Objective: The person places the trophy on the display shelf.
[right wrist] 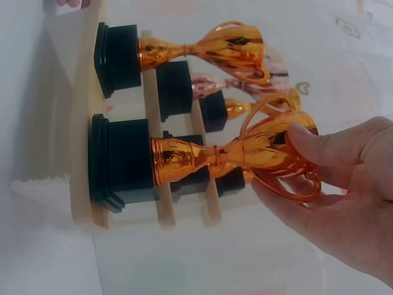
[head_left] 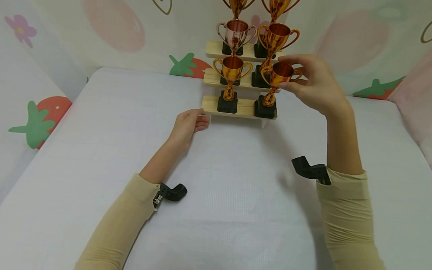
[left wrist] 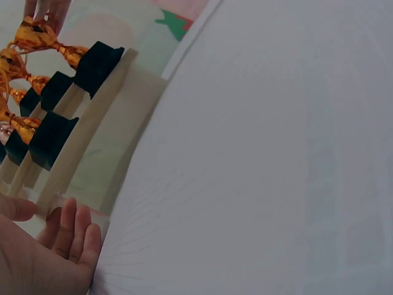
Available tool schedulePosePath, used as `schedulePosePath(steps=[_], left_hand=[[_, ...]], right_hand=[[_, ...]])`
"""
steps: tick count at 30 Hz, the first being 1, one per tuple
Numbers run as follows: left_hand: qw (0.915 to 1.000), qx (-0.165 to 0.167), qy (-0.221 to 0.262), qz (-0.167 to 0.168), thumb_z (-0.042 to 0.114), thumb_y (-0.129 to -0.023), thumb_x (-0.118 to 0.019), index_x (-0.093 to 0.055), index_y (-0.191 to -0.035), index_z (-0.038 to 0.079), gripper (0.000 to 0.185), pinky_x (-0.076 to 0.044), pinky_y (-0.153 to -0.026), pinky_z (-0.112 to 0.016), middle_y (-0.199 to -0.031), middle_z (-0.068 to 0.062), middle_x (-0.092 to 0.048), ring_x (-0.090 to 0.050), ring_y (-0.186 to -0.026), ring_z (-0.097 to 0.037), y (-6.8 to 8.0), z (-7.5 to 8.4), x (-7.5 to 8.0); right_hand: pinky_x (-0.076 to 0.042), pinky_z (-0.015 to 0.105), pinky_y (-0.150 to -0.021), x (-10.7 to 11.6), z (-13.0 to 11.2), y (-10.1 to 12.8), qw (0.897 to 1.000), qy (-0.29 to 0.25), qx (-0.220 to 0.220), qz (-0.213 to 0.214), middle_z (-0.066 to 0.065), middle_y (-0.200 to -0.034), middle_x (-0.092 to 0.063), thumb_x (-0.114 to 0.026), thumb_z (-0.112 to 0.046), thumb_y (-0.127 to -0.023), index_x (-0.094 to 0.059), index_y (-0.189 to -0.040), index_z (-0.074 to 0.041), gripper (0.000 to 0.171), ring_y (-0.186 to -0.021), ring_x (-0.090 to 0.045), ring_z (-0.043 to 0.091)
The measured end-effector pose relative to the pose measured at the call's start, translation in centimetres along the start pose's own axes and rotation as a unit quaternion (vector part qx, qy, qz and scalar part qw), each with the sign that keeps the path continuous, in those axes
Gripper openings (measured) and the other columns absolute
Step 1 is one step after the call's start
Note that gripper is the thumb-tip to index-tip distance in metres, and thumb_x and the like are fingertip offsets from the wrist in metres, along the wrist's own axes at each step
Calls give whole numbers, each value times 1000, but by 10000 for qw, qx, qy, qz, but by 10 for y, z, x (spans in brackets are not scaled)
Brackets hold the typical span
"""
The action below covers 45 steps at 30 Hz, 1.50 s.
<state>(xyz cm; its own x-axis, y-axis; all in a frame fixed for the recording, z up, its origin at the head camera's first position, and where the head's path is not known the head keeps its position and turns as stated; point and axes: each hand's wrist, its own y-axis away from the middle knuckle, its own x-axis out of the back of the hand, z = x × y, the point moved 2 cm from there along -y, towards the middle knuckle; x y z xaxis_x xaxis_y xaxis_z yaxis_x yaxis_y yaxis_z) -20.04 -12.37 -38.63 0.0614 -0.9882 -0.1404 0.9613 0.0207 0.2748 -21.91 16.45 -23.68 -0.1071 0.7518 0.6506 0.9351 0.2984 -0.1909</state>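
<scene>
A tiered wooden display shelf (head_left: 245,107) holds small trophy cups on black bases. My right hand (head_left: 312,84) pinches the cup of an orange-gold trophy (head_left: 269,99) at the right end of the lowest tier. That trophy's base (right wrist: 126,161) rests on the board in the right wrist view. Beside it on the same tier stands a gold trophy (head_left: 230,96). My left hand (head_left: 187,125) grips the left end of the lowest board, thumb on top and fingers below, as the left wrist view (left wrist: 55,246) shows.
Higher tiers hold a rose-pink trophy (head_left: 236,35) and more orange-gold trophies (head_left: 276,36); the topmost are cut off by the frame. A white cloth (head_left: 216,210) covers the table. Behind the shelf hangs a curtain (head_left: 60,52) printed with strawberries and flowers.
</scene>
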Motion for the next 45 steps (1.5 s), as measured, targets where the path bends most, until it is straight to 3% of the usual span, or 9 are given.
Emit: schedulePosePath(steps=[5, 12, 19, 28, 37, 45], left_hand=[[10000, 8, 7, -5, 17, -112, -48, -55, -135, -13, 38, -58, -80, -18, -85, 1, -67, -67, -79, -7, 1, 0, 0], [10000, 19, 8, -9, 16, -112, -48, -56, -134, -12, 37, -58, -82, -18, -85, 1, -67, -68, -79, -8, 1, 0, 0], [10000, 11, 13, 21, 17, -112, -49, -56, -135, -12, 37, -59, -83, -18, -87, 0, -67, -68, -80, -8, 2, -1, 3], [10000, 31, -17, 21, 17, -112, -48, -55, -136, -12, 38, -58, -83, -18, -88, 0, -67, -68, -80, -8, 2, -2, 3], [10000, 40, 26, 14, 16, -112, -48, -55, -138, -12, 39, -58, -83, -18, -88, 0, -67, -68, -81, -8, 1, -4, 3], [10000, 50, -10, -5, 16, -112, -48, -53, -139, -12, 39, -58, -83, -18, -90, -2, -66, -67, -82, -8, 3, -4, 2]], right_hand=[[-52, 20, -100, -4, -3, -1, 9999, -98, 92, 4, 17, -148, -52, -67, 6, -99, -57, -148, -1, 51, -126, -59, 29], [-49, 38, -114, -10, -6, -4, 10000, -58, -40, -24, 17, -155, -45, -66, 5, -100, -55, -149, -1, 50, -135, -53, 32], [-50, 36, -111, -14, -7, -7, 9998, -64, -160, -130, 16, -157, -41, -66, 0, -102, -53, -152, -4, 52, -136, -52, 31], [-48, 46, -116, -17, -6, -6, 9995, -91, -250, -155, 18, -157, -38, -62, -1, -105, -49, -156, -5, 53, -136, -48, 30], [-51, 42, -114, -20, -3, -4, 9997, -119, -181, -129, 19, -155, -40, -61, 5, -103, -47, -157, -7, 57, -131, -48, 31], [-55, 27, -105, -20, 1, -1, 9990, -430, -131, -68, 19, -155, -36, -61, 10, -101, -41, -160, -7, 65, -124, -50, 28]])
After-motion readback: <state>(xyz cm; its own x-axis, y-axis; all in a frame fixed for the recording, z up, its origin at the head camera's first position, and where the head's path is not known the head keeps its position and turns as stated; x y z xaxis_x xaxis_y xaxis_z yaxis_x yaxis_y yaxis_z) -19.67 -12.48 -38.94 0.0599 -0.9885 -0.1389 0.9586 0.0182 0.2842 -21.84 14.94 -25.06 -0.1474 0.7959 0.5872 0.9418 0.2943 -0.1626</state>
